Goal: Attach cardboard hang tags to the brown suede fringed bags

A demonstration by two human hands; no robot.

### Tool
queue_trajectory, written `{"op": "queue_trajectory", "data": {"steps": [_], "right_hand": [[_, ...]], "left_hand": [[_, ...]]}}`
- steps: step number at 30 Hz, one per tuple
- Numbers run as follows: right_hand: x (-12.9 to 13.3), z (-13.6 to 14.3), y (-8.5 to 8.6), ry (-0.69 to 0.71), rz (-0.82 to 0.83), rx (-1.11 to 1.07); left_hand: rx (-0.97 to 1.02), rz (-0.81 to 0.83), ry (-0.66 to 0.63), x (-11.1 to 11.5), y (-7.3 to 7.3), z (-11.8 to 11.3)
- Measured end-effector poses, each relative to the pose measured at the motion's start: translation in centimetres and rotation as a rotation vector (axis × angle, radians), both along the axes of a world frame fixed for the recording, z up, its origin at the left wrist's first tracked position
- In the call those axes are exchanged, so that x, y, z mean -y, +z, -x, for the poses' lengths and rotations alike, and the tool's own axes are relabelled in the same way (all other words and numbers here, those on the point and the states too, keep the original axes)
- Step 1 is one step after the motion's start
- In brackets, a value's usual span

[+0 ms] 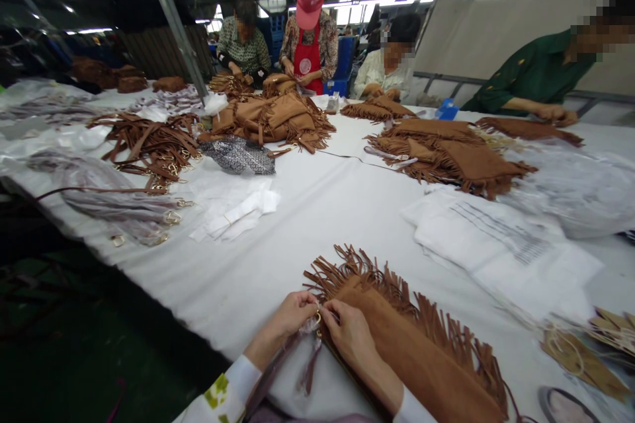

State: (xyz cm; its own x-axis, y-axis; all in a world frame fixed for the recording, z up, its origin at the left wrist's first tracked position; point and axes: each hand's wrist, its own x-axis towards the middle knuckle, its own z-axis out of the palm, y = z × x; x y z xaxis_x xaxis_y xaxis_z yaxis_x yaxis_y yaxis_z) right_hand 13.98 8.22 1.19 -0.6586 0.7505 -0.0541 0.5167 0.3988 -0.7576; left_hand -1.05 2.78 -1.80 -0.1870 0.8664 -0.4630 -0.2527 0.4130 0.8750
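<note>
A brown suede bag [391, 324] with long fringe lies on the table's near edge, slanting down to the right. At its upper left corner my left hand [292, 317] pinches a gold metal clasp [318, 318] on a strap [270, 370] partly wrapped in clear plastic. My right hand [352, 334] is closed beside it, thumb and forefinger on the bag's corner; the exact grip point is hidden by the fingers. A short brown tassel-like piece [310, 367] in plastic hangs below the clasp.
White printed bags [501, 244] and tan tags [585, 360] lie right. Plastic-wrapped straps [114, 201], loose brown straps [153, 145] and white sheets [238, 208] lie left. Further off are piles of fringed bags [446, 149]. Several people work along the far side.
</note>
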Motion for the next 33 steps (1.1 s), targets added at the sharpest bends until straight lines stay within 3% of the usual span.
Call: {"op": "queue_trajectory", "data": {"steps": [13,18,22,27,30,33], "right_hand": [[0.0,0.1,-0.6,-0.001,0.003,0.029],[-0.3,-0.2,-0.3,0.023,0.023,-0.001],[-1.2,-0.2,1.1,0.082,-0.035,0.016],[-2.5,1.0,2.5,0.112,-0.077,0.074],[-3.3,1.5,2.0,0.138,-0.039,0.079],[-5.5,2.0,0.8,0.165,0.002,0.035]], "left_hand": [[-0.126,-0.014,-0.052,0.0,-0.4,-0.2],[-0.292,-0.092,0.005,-0.3,-0.3,0.0],[-0.429,-0.177,0.067,-0.9,0.9,0.5],[-0.486,-0.249,0.126,-2.0,3.8,0.6],[-0.537,-0.284,0.182,-2.5,5.5,0.0],[-0.496,-0.333,0.231,-3.7,6.0,-0.3]]}}
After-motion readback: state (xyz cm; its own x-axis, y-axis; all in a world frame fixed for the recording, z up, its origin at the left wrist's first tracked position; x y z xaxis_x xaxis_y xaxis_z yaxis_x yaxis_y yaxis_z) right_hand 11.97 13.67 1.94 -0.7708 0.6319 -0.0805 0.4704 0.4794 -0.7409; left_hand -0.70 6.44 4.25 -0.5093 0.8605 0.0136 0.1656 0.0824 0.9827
